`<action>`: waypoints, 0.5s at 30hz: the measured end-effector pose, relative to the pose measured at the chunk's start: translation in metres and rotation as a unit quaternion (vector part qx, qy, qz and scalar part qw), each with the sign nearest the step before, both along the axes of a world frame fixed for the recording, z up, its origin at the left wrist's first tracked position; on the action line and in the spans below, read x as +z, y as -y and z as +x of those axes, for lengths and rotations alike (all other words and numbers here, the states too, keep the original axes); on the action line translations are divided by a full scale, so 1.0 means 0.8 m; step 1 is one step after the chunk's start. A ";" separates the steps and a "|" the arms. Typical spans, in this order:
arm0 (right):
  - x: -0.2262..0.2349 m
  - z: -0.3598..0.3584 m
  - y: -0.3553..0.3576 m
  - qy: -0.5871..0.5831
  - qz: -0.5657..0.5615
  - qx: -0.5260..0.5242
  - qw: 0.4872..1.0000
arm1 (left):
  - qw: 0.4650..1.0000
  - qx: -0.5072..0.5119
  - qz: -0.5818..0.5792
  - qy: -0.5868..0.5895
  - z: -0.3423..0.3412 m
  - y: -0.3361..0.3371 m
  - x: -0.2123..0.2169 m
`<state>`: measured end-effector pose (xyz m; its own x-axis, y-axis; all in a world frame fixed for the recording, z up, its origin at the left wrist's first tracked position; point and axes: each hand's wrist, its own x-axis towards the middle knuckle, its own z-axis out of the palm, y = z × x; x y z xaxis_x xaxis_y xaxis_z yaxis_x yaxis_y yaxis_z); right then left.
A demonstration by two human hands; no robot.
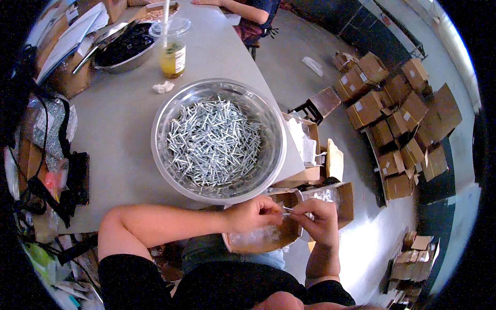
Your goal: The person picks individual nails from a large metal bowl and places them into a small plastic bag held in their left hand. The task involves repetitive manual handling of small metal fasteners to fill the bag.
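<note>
one grey table (113, 155), metal pieces (214, 139), stacked cartons (364, 110)

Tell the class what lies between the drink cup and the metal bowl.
In the head view, a crumpled white wad lies on the table between the drink cup and metal bowl.

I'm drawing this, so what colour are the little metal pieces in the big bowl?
The metal pieces are silvery grey, as the head view shows.

The bowl (217, 87) is glossy metal, the pins (214, 142) shiny, the boxes (364, 108) apparently matt cardboard.
</note>
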<state>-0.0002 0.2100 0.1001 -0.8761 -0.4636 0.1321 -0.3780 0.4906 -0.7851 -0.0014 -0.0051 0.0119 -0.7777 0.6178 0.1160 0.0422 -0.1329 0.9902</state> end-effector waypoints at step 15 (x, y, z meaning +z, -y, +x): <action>0.007 0.010 0.010 -0.016 -0.006 0.041 0.999 | 0.998 -0.037 -0.059 -0.012 0.000 0.002 0.010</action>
